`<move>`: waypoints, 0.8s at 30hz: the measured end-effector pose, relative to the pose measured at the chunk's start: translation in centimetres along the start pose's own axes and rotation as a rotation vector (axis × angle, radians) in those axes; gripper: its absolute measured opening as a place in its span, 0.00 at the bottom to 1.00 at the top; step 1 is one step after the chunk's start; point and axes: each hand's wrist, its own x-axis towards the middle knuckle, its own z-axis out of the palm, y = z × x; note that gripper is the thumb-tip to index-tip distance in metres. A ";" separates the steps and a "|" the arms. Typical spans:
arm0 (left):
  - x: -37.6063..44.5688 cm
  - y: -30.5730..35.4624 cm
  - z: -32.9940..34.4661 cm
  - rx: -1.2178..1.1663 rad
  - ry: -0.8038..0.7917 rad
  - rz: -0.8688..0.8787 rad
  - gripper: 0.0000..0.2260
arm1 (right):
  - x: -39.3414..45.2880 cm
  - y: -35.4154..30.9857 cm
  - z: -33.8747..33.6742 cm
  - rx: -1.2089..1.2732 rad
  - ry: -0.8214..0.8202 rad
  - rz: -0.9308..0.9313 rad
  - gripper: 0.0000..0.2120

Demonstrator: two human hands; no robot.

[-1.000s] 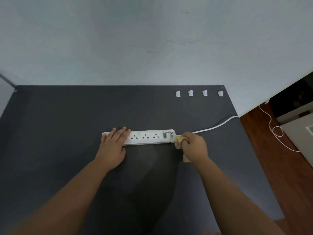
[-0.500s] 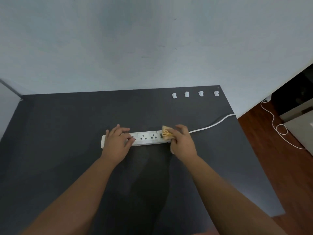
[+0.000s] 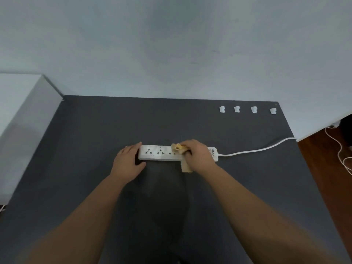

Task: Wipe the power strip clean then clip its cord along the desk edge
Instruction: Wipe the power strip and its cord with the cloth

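Dark desk (image 3: 76, 149): left hand (image 3: 127, 162) flat bracing power strip (image 3: 160, 153); right hand (image 3: 198, 157) clenching cloth (image 3: 179, 147).

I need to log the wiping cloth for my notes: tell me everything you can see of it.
The cloth is a small yellowish-tan rag, soft and crumpled. The right hand grips it and presses it onto the top of the white power strip, near the middle. One bunched end sticks out past the fingers over the sockets; another end hangs below the hand, over the strip's near edge onto the dark desk. The rest is hidden by the hand.
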 end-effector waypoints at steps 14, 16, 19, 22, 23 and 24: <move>1.9 -2.6 -2.1 -0.059 -0.067 0.122 0.27 | 2.2 -4.4 5.3 -0.154 0.131 0.017 0.21; 2.3 -2.7 -2.0 -0.085 -0.065 0.136 0.27 | 2.4 -5.0 6.5 -0.275 -0.010 0.057 0.21; 2.6 -3.0 -1.7 -0.089 -0.061 0.173 0.26 | 2.3 -7.3 8.8 -0.287 -0.148 -0.077 0.21; 2.7 -3.6 -1.4 -0.113 -0.039 0.197 0.24 | 1.8 -8.7 8.4 -0.201 -0.288 -0.214 0.21; 2.7 -3.7 -1.4 -0.106 -0.038 0.200 0.24 | 1.7 -8.5 7.6 -0.165 -0.267 -0.184 0.20; 2.8 -3.9 -1.4 -0.090 -0.039 0.206 0.25 | 1.9 -8.0 6.8 -0.134 -0.175 -0.126 0.19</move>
